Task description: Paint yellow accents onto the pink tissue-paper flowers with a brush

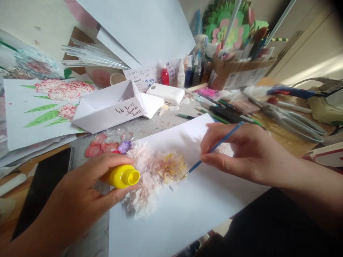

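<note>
My left hand [88, 192] is wrapped round a small bottle of yellow paint [118, 177], tilted with its uncapped mouth toward me. Between the thumb and fingers of my right hand [235, 150] is a thin blue paintbrush [211, 151]. The brush tip points down-left and meets the edge of a crumpled tissue-paper flower [173, 166], whose petal ends carry yellow paint. More pale pink and white flowers [144, 200] cluster to its left. They lie on a white sheet of paper [193, 210]; another pale flower is partly hidden behind my right hand.
A folded white paper box [107, 109] stands behind the sheet, near a finished flower picture [34, 117]. Clear plastic paint palettes [107, 144] sit at the sheet's left corner, and a black phone [44, 189] lies further left. Paint bottles [180, 75], pens and scissors [292, 117] crowd the back and right.
</note>
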A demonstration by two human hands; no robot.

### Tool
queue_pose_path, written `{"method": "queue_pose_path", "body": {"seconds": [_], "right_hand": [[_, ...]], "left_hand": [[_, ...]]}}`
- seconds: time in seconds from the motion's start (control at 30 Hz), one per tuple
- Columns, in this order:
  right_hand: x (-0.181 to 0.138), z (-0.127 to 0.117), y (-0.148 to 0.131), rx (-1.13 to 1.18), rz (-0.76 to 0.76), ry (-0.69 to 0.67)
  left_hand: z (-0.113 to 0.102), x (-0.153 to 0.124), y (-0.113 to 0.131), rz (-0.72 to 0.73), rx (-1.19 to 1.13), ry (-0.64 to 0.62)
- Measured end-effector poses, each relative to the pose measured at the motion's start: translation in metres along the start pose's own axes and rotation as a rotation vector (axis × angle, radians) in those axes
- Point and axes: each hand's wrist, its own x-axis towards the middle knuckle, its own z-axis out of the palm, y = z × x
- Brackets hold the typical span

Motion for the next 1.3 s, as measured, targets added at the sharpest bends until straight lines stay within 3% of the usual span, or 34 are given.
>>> {"method": "queue_pose_path", "body": {"seconds": [1.3], "right_hand": [[0.0012,-0.0038,-0.0018,-0.026,0.063,0.003]], "left_hand": [[0.0025,0.0022,-0.0079,0.06,0.007,0.024]]}}
